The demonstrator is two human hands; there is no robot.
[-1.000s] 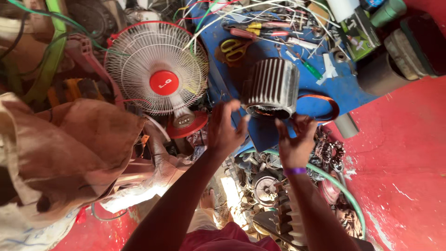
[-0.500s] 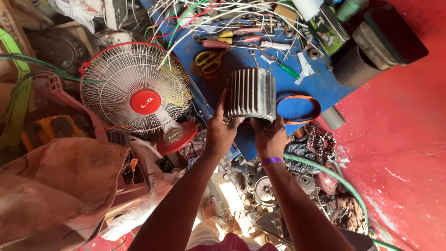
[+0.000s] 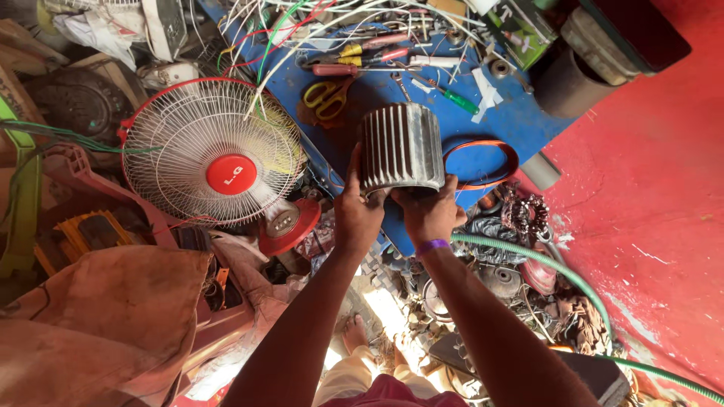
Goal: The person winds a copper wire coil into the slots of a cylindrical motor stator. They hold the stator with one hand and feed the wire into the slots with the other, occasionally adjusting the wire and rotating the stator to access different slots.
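A ribbed grey metal motor housing (image 3: 400, 145), cylinder shaped, is held up over a blue table (image 3: 520, 120). My left hand (image 3: 357, 211) grips its lower left edge with the thumb up along the side. My right hand (image 3: 430, 212), with a purple band at the wrist, holds its lower right rim from beneath. An orange-rimmed ring (image 3: 483, 162) lies on the blue table just right of the housing.
A white table fan (image 3: 211, 154) with a red hub stands at the left. Yellow-handled scissors (image 3: 326, 98), screwdrivers (image 3: 452, 96) and tangled wires (image 3: 324, 22) cover the blue table. A green hose (image 3: 558, 271) crosses metal scrap below. A brown sack (image 3: 113, 316) lies lower left; the red floor (image 3: 656, 188) is at the right.
Both hands have closed on the ribbed housing and hold it steadier, more upright. The view has shifted, so the fan and table sit further right and lower in the frame.
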